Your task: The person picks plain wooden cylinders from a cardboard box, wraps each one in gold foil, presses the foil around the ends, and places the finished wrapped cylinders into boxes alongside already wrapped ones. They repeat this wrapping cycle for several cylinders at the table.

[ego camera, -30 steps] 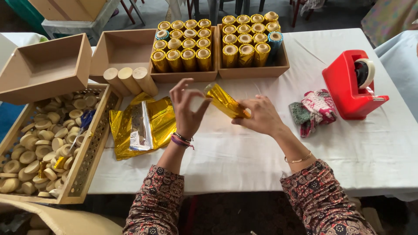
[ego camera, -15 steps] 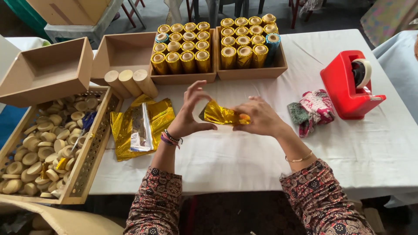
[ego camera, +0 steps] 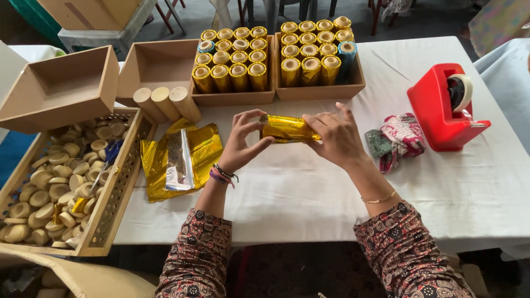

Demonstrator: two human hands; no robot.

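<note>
Both hands hold one gold-foil-wrapped tube (ego camera: 287, 128) level above the white table (ego camera: 309, 193). My left hand (ego camera: 243, 140) pinches its left end with fingers curled over the foil. The right end is gripped by my right hand (ego camera: 334, 135), thumb underneath. A pile of gold foil sheets (ego camera: 179, 157) lies on the table left of my left hand. Three bare wooden tubes (ego camera: 163, 103) lean against a box just beyond the foil.
Two wooden boxes (ego camera: 317, 91) at the back hold several upright foil-wrapped tubes. Empty wooden boxes (ego camera: 61, 88) stand at the left. A perforated tray (ego camera: 118, 190) of round wooden discs sits at the left edge. A red tape dispenser (ego camera: 444, 107) and a knitted cloth (ego camera: 397, 138) lie right.
The foil-wrapped tube has swung from tilted to level between both hands. My left hand has closed onto its left end, where a second ago the fingers were raised and spread.
</note>
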